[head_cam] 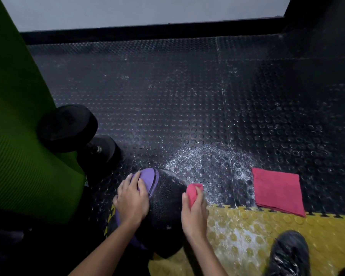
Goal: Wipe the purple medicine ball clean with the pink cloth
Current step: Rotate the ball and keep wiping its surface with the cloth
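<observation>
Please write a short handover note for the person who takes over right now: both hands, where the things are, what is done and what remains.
Left hand: open, flat on the purple upper left of the ball, steadying it.
Right hand: grips the bunched pink cloth at the ball's right side; contact is unclear.
The ball sits on the floor; a second cloth lies folded to its right.
Done: cloth in hand, ball steadied.
Left: wipe the ball all over; how much is clean cannot be told.
</observation>
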